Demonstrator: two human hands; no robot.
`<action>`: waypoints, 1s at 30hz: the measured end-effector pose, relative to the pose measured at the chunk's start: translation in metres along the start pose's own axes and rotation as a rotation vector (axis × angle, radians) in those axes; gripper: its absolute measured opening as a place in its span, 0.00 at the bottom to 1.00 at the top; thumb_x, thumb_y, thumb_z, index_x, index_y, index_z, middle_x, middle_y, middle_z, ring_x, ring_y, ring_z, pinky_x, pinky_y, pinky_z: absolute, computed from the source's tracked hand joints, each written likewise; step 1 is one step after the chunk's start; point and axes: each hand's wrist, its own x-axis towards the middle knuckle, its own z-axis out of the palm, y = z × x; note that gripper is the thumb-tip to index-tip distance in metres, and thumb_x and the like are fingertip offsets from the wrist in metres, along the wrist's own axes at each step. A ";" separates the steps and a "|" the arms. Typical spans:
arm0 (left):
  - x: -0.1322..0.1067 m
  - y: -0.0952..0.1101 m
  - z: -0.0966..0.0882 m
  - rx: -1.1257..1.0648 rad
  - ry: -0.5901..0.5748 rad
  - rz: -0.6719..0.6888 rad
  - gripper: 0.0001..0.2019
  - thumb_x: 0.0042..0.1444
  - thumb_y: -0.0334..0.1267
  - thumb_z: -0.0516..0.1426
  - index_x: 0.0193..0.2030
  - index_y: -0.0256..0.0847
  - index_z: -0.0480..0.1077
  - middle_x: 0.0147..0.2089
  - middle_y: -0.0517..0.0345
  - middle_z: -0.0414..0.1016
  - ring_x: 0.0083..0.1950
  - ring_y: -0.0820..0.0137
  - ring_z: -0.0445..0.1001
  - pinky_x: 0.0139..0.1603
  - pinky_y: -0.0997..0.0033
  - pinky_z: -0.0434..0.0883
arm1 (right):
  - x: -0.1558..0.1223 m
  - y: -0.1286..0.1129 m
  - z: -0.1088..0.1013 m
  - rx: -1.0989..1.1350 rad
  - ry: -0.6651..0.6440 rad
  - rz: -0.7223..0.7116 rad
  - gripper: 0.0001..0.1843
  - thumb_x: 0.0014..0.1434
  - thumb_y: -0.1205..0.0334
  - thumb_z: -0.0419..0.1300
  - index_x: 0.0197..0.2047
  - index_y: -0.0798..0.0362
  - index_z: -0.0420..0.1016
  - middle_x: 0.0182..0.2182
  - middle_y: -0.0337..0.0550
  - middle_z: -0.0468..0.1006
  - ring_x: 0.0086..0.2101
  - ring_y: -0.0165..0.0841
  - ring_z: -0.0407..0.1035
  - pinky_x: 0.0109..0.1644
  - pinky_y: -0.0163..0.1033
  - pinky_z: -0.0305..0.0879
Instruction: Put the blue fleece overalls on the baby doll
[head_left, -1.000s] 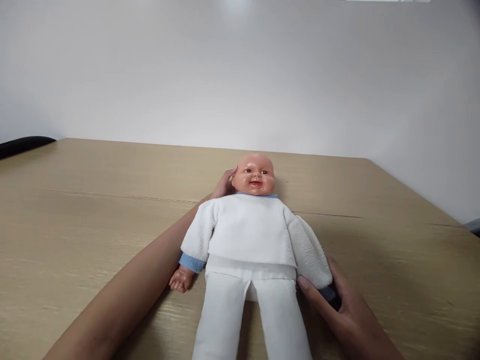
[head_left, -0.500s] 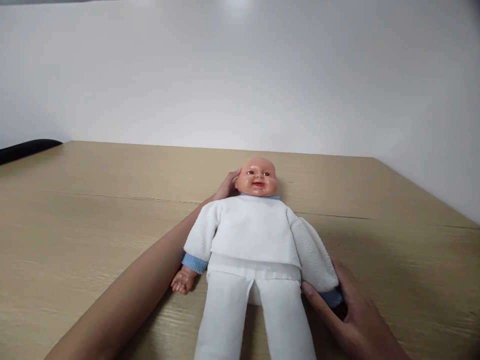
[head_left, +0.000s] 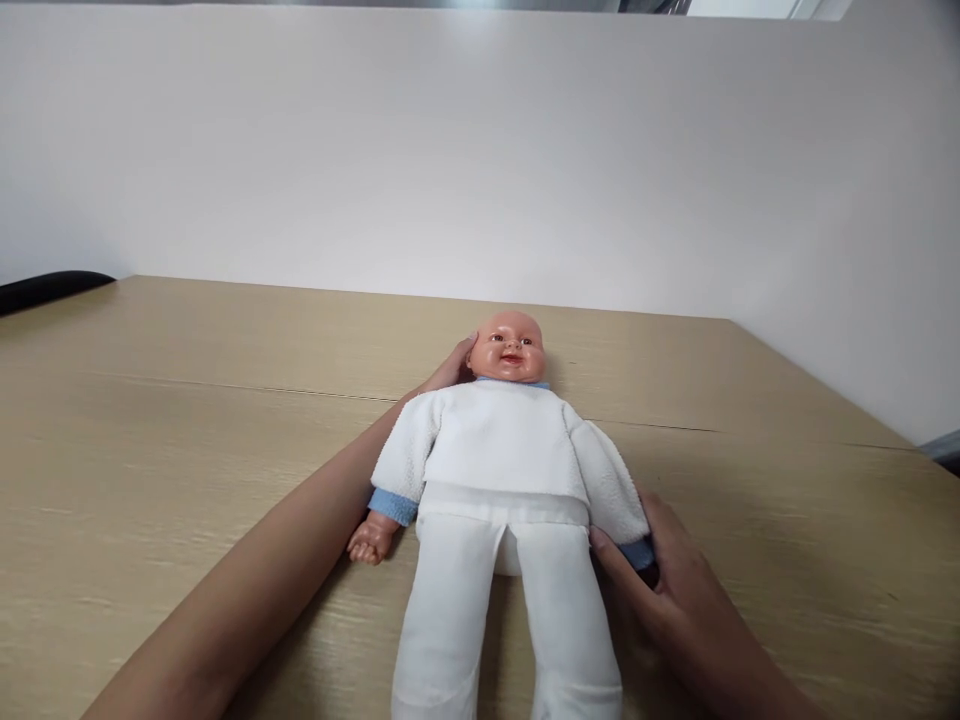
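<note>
Doll (head_left: 499, 450) flat on its back on the counter (head_left: 187, 400), head (head_left: 510, 347) at the far end, white trouser legs (head_left: 450, 620) running toward the near edge and out of view. Laid straight and face up, with the whole front and both arms open to reach.

Left hand (head_left: 452, 368) up beside the head, forearm stretched along the doll's side. Cupped against cheek and ear, thumb showing, remaining fingers hidden behind the head. Impossible to tell whether closed round it or merely resting. Seemingly placed there as a stop for a hard, round part likely to roll.

Right hand (head_left: 675, 590) low on the other side, at the end of the sleeve (head_left: 611, 495). Fingers (head_left: 619, 570) closed on the sleeve at its blue cuff (head_left: 636, 553). Thumb on the inner side, next to the trousers; the rest wrapped over the outer side, hiding the doll's own hand. Held at the cuff rather than mid-arm, probably for a firmer edge than loose, fluffy cloth.

Opposite arm untouched: other cuff (head_left: 392, 506) and small bare hand (head_left: 367, 542) down on the counter, just beside the left forearm.

Behind, plain white wall (head_left: 450, 150). At far left, dark curved edge (head_left: 45, 288), too little in view to name.
</note>
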 end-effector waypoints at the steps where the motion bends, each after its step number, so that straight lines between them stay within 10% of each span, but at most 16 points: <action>1: 0.001 -0.001 -0.001 -0.008 -0.002 -0.007 0.33 0.72 0.62 0.55 0.68 0.36 0.77 0.69 0.45 0.80 0.77 0.49 0.71 0.82 0.52 0.62 | 0.000 0.000 0.000 0.002 0.001 -0.006 0.34 0.68 0.33 0.61 0.66 0.47 0.73 0.55 0.54 0.82 0.53 0.55 0.76 0.61 0.61 0.74; 30: -0.007 0.001 0.003 0.022 0.032 0.027 0.23 0.70 0.53 0.61 0.61 0.38 0.83 0.64 0.48 0.84 0.75 0.49 0.74 0.85 0.53 0.58 | 0.000 0.007 -0.003 0.003 -0.032 0.024 0.32 0.68 0.31 0.61 0.64 0.45 0.72 0.57 0.51 0.79 0.57 0.54 0.73 0.61 0.58 0.69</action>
